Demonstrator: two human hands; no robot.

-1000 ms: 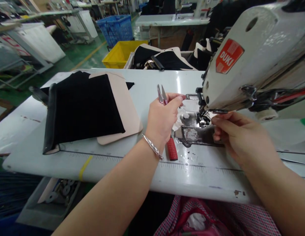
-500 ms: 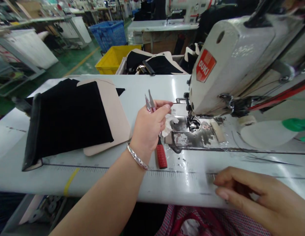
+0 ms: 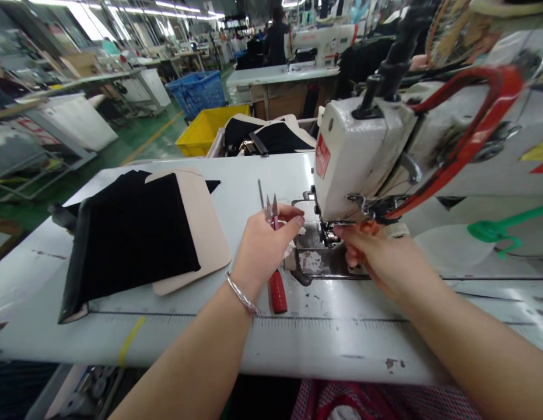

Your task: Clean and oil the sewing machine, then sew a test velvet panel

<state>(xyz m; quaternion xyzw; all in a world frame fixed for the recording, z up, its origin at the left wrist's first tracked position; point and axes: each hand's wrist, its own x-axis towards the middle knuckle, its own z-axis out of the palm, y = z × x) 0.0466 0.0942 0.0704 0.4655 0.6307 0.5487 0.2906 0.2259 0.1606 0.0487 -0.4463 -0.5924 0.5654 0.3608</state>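
My left hand (image 3: 263, 248) is closed around small thread snips (image 3: 271, 209), whose blades point up and away. It hovers just left of the needle area of the white sewing machine (image 3: 358, 157). My right hand (image 3: 376, 256) is under the machine head, its fingers pinched together at the needle and presser foot (image 3: 329, 233); what they pinch is too small to make out. A red-handled tool (image 3: 277, 290) lies on the table below my left hand. A crumpled white scrap (image 3: 293, 248) sits by the metal needle plate (image 3: 315, 262).
A stack of black fabric on beige panels (image 3: 140, 233) lies on the white table (image 3: 210, 338) to the left. Behind the table stand a yellow bin (image 3: 207, 128), a blue basket (image 3: 199, 90) and a box of black pieces (image 3: 265, 137). A person stands far back.
My right hand came up from the table's front edge, back to the needle area. My left hand kept its hold on the snips. The camera tilted up, showing more of the machine.
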